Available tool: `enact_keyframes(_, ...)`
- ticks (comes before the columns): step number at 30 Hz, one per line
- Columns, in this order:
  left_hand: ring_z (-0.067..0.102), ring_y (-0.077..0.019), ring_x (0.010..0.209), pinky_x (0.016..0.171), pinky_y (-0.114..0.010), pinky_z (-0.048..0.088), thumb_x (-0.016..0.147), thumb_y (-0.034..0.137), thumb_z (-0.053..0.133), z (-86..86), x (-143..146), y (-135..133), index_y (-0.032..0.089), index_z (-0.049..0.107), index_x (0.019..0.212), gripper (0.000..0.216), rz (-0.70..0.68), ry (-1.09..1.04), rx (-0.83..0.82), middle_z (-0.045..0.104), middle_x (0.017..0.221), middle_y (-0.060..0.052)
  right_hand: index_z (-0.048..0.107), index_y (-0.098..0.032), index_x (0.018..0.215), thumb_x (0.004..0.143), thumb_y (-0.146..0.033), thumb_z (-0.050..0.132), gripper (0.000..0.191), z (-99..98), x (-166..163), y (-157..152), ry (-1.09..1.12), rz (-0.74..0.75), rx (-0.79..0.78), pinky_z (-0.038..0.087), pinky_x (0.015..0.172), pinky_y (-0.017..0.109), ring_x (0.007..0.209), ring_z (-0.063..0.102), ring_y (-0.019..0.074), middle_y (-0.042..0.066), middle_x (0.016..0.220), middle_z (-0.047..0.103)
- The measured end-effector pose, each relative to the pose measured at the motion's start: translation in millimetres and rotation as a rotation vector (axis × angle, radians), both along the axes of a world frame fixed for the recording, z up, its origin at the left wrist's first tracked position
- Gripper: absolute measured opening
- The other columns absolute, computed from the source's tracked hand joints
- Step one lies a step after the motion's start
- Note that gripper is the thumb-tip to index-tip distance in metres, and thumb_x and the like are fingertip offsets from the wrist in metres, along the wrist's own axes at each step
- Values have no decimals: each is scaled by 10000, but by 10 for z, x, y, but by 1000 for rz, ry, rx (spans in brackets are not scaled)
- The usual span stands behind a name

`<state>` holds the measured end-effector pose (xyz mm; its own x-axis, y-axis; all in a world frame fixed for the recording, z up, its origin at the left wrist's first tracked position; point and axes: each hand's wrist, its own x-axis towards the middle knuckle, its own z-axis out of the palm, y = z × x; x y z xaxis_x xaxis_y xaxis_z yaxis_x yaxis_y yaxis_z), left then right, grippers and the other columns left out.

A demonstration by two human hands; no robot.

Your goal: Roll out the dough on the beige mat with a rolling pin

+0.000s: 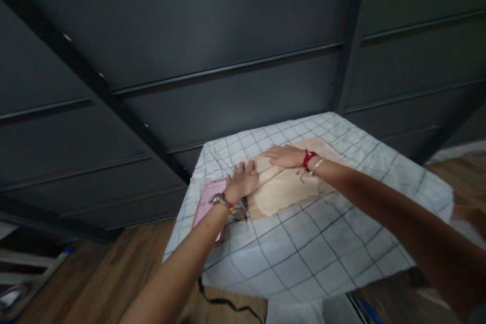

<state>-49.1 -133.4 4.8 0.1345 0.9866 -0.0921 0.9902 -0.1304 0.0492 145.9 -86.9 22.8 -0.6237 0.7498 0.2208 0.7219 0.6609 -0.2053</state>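
Note:
A beige piece of cloth (283,190) lies on a table covered with a white checked sheet (304,248). My left hand (243,182) rests on the cloth's left edge, fingers stretched forward and slightly curled; a beaded bracelet is on its wrist. My right hand (283,155) lies flat, palm down, on the far part of the cloth, fingers pointing left; red thread and a silver bangle circle that wrist. Neither hand grips anything.
A pink phone (207,205) lies on the sheet just left of my left wrist, near the table's left edge. A dark panelled wall (228,61) stands behind the table. Wooden floor (94,273) shows around it, with a black cable (228,304) below the front edge.

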Motion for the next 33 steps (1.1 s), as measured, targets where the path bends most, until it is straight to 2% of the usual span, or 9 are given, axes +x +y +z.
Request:
enact_keyframes(3,129,-308,1408,1077,-550,224,931,363,176,26,70,-121,215,164,1481,570,15,-24,13,160,1542,-96,430,-245,1380,933,-319,369,457,-64,53,96,-110,126,-139,270,1079,418,1353,306,220,22,1451,397)
enact_keyframes(6,123,-312,1408,1084,-548,221,930,355,187,18,51,-61,203,128,1488,581,94,-46,6,134,1545,-108,346,-262,1426,925,-312,332,503,-38,-30,208,-140,77,-139,217,1089,524,1388,227,235,29,1487,334)
enact_keyframes(9,122,-348,1401,1053,-584,253,929,352,203,-15,38,-14,183,121,1489,591,141,-59,-69,141,1539,-133,308,-232,1442,916,-301,327,530,-6,-101,278,-179,67,-125,183,1084,566,1397,197,243,53,1503,298)
enact_keyframes(15,-27,-286,1416,1086,-563,196,939,328,159,21,200,-200,179,34,1496,590,145,-81,-59,-19,1553,-96,356,-246,1420,918,-268,337,503,-30,19,295,-177,311,-114,161,1102,528,1385,224,237,7,1485,340)
enact_keyframes(20,-55,-310,1410,1072,-602,173,937,253,120,34,202,-181,119,105,1486,566,245,-76,-70,46,1552,-121,316,-228,1434,913,-285,371,527,0,-105,442,-147,306,-169,164,1105,486,1382,218,238,4,1494,320)
enact_keyframes(23,-43,-259,1418,1114,-515,165,933,268,164,59,295,-278,130,97,1488,575,163,-90,-67,57,1554,-107,322,-239,1435,910,-285,372,530,12,-64,423,-162,367,-181,159,1111,509,1387,215,248,-1,1495,317)
enact_keyframes(25,-27,-228,1421,1130,-443,176,932,277,184,89,363,-328,105,61,1488,595,162,-124,-61,42,1553,-123,305,-243,1445,924,-288,343,524,15,-45,413,-165,417,-168,148,1117,523,1393,206,242,-5,1499,303)
enact_keyframes(30,-45,-346,1396,1067,-610,179,928,220,153,149,381,-320,67,143,1466,560,306,-158,-74,75,1542,-169,283,-237,1449,922,-301,386,541,-21,-194,533,-181,393,-135,164,1112,530,1393,207,247,22,1506,286)
enact_keyframes(33,-34,-308,1404,1106,-529,176,929,239,166,166,464,-414,17,139,1456,573,258,-205,-45,64,1539,-187,297,-254,1444,927,-318,382,528,-81,-118,551,-162,474,-114,181,1116,492,1385,234,233,5,1502,296)
